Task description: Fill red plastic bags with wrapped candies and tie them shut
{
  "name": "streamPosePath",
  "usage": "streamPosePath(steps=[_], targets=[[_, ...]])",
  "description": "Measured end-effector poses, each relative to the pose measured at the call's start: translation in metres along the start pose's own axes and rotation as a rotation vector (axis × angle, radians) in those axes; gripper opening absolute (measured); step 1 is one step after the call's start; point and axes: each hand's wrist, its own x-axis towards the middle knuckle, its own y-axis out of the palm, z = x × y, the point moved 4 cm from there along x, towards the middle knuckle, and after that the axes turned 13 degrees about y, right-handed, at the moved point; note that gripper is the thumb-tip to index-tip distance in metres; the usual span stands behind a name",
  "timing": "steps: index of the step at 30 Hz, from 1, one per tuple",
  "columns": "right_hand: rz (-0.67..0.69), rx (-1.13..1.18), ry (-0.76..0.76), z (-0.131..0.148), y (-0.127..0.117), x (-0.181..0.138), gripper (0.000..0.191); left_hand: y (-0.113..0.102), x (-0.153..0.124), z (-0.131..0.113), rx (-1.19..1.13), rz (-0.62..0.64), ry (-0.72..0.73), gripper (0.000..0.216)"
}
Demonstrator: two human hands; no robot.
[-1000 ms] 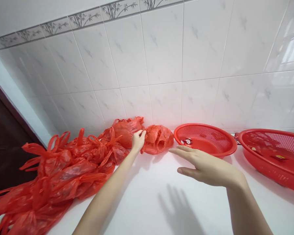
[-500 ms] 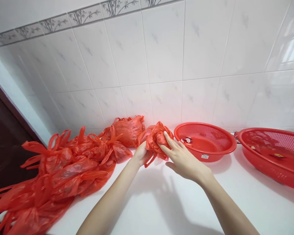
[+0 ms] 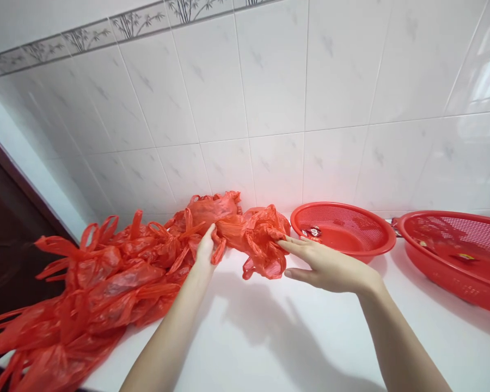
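Above the white table, a crumpled red plastic bag (image 3: 261,239) is stretched out sideways, its loose edges hanging down. My left hand (image 3: 205,249) is closed around the bag's gathered left end, with a strip of plastic curling out past the fingers. At the bag's right side, my right hand (image 3: 329,264) has its fingers stretched out and its thumb apart, the fingertips touching the plastic. What the bag contains, if anything, cannot be seen. Left of my left hand lies a heap of knotted red plastic bags (image 3: 118,277).
A round red plastic basket (image 3: 347,247) with small wrapped packets in it stands behind my right hand. Farther right is a larger red basket (image 3: 445,267), also holding small packets. Another red bag (image 3: 214,209) leans near the tiled wall (image 3: 273,169). The white tabletop (image 3: 245,337) lies below.
My left hand has moved left, drawing the bunched bag out longer. My right hand has slid off the top of the bag to its right side, and its fingers have straightened.
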Motion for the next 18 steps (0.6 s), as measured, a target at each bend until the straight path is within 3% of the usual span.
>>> streamPosePath(steps=[6,10,12,18], targets=[[-0.184,0.048,0.075,-0.013,-0.03,-0.015,0.046,-0.028,0.029,-0.022,0.082,-0.13,0.298,0.024],[-0.401,0.026,0.191,-0.032,-0.044,-0.021,0.056,-0.036,0.034,-0.019,0.293,-0.113,0.567,0.026],[-0.464,-0.001,0.24,-0.04,-0.046,-0.023,0.064,-0.027,0.026,0.0,0.448,0.041,0.649,0.025],[-0.411,-0.012,0.241,-0.044,-0.041,-0.026,0.076,0.027,0.004,0.092,0.978,0.768,0.66,0.016]])
